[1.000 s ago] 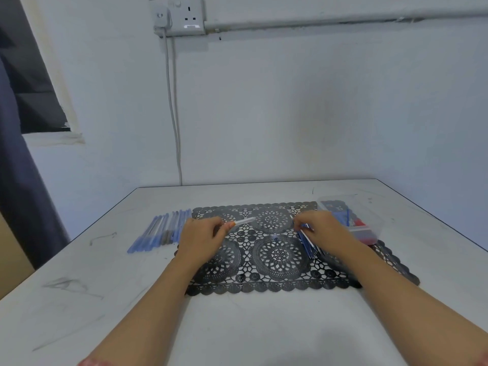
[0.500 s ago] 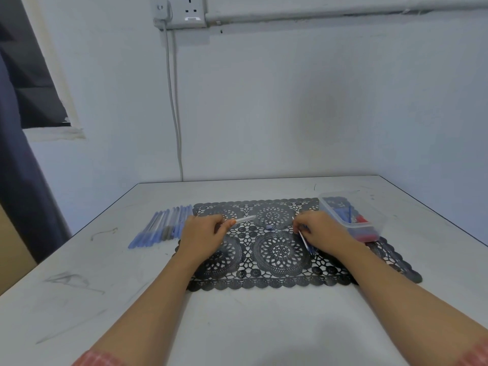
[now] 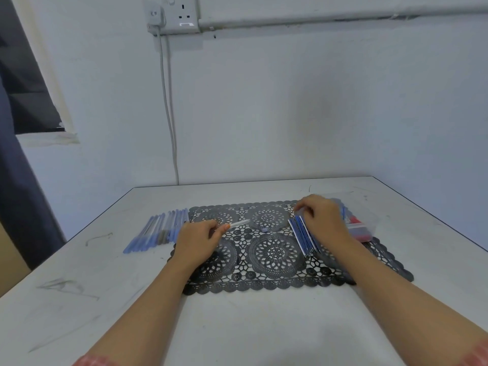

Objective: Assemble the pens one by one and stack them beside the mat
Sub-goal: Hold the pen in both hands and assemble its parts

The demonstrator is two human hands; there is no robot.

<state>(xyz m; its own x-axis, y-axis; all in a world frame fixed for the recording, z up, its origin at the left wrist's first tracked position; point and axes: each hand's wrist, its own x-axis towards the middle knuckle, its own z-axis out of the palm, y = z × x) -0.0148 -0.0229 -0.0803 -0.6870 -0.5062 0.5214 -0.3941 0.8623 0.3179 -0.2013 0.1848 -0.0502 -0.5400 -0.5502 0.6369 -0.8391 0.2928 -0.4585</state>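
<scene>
We see both forearms reaching forward over the white table (image 3: 237, 326), palms turned down. The left hand (image 3: 200, 239) rests at the near left part of the black lace mat (image 3: 274, 283), with thumb and forefinger pinching one end of a clear tube (image 3: 239, 223), which points right and slightly away across the mat, low over it. The right hand (image 3: 322, 220) sits on the right side of the mat, wrist a little raised, fingers curled down onto the far ends of a row of thin blue refills (image 3: 303, 239) lying side by side; we cannot tell whether it has one pinched or is only touching them. A small blue cap (image 3: 264, 229) lies on the mat between the hands. The finished pens (image 3: 158, 231) lie in a row on the table just beside the mat's left edge. Behind the right hand stands a clear plastic box (image 3: 365, 228) with red and blue parts inside.
</scene>
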